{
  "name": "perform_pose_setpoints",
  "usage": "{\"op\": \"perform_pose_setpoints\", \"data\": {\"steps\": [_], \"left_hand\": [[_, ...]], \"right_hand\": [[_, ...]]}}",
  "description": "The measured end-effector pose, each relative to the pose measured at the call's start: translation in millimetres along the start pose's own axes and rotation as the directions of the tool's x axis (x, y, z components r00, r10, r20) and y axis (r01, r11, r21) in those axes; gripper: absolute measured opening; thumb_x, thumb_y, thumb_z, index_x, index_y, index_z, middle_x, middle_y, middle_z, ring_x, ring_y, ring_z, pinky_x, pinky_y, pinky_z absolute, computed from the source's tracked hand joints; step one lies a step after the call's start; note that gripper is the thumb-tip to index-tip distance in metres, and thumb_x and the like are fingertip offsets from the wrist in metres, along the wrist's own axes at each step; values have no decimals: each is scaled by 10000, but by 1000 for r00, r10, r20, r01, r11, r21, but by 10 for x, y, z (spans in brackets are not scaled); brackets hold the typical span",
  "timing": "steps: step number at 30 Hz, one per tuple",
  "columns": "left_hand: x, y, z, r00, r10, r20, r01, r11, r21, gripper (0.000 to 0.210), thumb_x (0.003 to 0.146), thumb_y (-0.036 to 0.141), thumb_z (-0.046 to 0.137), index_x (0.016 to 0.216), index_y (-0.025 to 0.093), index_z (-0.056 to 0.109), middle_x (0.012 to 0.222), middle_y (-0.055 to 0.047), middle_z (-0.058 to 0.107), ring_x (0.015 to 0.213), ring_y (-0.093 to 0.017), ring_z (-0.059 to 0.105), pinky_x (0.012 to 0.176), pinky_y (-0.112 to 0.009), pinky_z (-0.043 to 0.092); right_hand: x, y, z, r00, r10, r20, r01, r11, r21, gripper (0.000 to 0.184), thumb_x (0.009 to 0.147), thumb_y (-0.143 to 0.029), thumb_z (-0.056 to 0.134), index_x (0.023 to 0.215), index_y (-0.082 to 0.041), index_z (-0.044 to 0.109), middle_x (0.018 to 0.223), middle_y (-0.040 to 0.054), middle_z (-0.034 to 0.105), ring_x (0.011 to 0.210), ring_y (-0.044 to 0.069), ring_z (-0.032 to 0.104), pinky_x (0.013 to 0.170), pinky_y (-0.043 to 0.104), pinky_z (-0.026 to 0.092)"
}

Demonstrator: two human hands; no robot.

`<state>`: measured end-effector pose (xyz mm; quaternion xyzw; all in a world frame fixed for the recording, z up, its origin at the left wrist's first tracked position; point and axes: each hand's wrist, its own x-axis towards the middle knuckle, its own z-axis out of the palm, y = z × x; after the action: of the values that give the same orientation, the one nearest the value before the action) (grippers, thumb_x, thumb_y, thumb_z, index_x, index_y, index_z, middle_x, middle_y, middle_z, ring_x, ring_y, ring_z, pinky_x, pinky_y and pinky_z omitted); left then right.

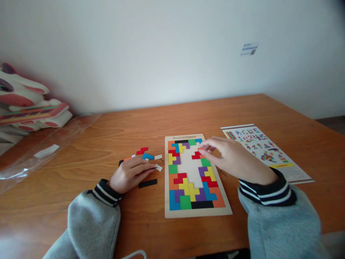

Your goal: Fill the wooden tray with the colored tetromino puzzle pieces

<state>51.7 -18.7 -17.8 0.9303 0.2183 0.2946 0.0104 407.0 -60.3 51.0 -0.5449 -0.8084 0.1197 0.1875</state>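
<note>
A wooden puzzle board (188,172) lies on the table in front of me, with colored block pieces along its edges and bare pale wood in its middle. Over its upper right side, my right hand (228,154) pinches an orange puzzle piece (201,149) between thumb and fingers. A red piece (196,155) lies just below those fingertips. Left of the board, my left hand (132,174) rests low over loose pieces, its fingers together; what they hold, if anything, is hidden. Near it are a blue piece (148,156), a white piece (159,167) and a black bar (147,183).
A printed pattern sheet (269,153) lies to the right of the board. A clear plastic bag (48,153) is spread at the left, beside a white and pink animal-shaped toy keyboard (35,115). The wall (161,54) rises behind the table. A white cable (136,253) shows at the front edge.
</note>
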Motion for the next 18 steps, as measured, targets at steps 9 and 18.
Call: {"op": "perform_pose_setpoints", "data": {"steps": [9, 18], "left_hand": [[105, 16, -8, 999, 4, -37, -2, 999, 50, 124, 950, 228, 634, 1058, 210, 690, 948, -32, 768, 829, -149, 724, 802, -271, 587], [260, 265, 89, 943, -214, -255, 202, 977, -73, 30, 900, 215, 684, 907, 192, 703, 739, -13, 708, 616, -115, 615, 615, -242, 533]], "right_hand": [[-100, -67, 218, 942, 210, 261, -172, 972, -160, 257, 914, -449, 588, 811, -219, 535, 724, 46, 680, 607, 198, 635, 538, 311, 391], [-105, 42, 281, 945, 213, 250, -190, 975, -116, 206, 845, -377, 682, 785, -233, 548, 737, 36, 681, 658, 228, 668, 579, 323, 457]]}}
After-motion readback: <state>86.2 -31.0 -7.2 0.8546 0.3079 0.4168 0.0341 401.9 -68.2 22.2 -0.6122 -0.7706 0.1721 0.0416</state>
